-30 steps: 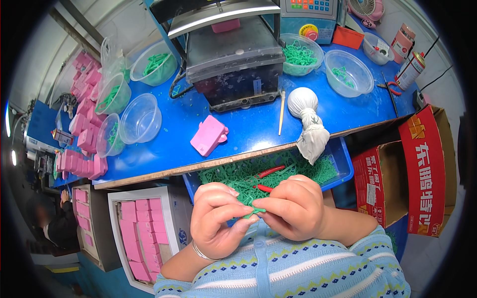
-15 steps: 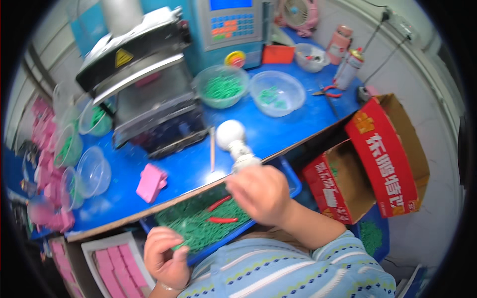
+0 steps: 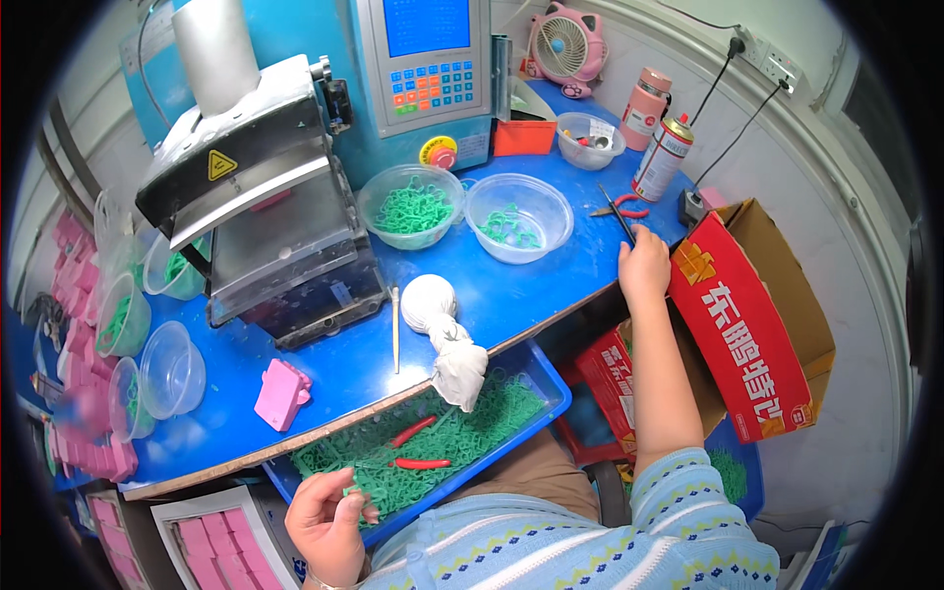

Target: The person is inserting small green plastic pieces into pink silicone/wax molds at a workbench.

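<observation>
My right hand (image 3: 646, 265) reaches to the right side of the blue worktable (image 3: 551, 285). Its fingers close on the near end of a thin dark tool (image 3: 618, 214), whose exact kind I cannot make out. Red-handled pliers (image 3: 629, 210) lie beside that tool. My left hand (image 3: 329, 526) is low in front, thumb and fingers pinching a small green piece (image 3: 352, 490). It hovers at the near left corner of a blue tray (image 3: 553, 401) holding tangled green pieces (image 3: 492, 418) and a red-handled tool (image 3: 423, 462). A white tied cloth bag (image 3: 431, 303) rests at the table's front edge, its tail hanging over.
A black press (image 3: 295, 246) and a control panel (image 3: 428, 88) stand behind. Clear bowls (image 3: 521, 246) hold green pieces. A pink block (image 3: 282, 393) and a thin stick (image 3: 396, 329) lie in front. Red cartons (image 3: 742, 339) stand right; a spray can (image 3: 662, 162) is farther back.
My right hand has left the cloth bag's tail and swung to the far right, onto the thin dark tool. My left hand stays beside the tray. The whole view has shifted slightly.
</observation>
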`<act>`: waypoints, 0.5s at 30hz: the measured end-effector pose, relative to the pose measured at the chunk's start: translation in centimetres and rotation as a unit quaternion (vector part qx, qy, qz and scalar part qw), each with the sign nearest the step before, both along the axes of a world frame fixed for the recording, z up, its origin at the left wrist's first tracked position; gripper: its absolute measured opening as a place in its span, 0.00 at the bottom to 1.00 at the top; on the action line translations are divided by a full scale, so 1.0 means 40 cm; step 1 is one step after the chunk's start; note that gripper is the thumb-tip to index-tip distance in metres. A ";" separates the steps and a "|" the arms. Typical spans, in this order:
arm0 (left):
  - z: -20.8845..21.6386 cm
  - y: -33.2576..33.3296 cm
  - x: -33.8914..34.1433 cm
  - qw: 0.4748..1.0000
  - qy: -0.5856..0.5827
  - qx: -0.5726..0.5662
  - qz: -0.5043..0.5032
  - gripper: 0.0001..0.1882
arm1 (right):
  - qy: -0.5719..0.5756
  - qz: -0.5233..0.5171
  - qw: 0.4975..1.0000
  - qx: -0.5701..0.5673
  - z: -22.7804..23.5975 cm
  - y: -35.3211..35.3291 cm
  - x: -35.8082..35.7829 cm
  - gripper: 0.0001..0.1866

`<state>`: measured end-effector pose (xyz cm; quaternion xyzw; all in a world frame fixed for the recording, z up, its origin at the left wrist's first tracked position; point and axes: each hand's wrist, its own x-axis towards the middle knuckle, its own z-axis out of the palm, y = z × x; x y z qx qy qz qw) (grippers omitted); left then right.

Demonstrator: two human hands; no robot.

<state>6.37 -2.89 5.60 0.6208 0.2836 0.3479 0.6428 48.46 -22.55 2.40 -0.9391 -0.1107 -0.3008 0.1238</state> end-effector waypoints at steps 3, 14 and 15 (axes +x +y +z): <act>0.005 0.000 0.012 0.999 -0.019 0.029 -0.025 0.06 | 0.051 0.004 0.998 0.027 0.019 0.007 0.014 0.16; -0.004 0.000 0.028 0.998 -0.033 0.036 -0.039 0.05 | 0.331 0.506 0.550 0.577 0.170 -0.013 -0.220 0.10; -0.009 0.000 0.028 0.998 -0.031 0.036 -0.040 0.05 | 0.281 0.521 0.589 0.550 0.189 -0.005 -0.255 0.10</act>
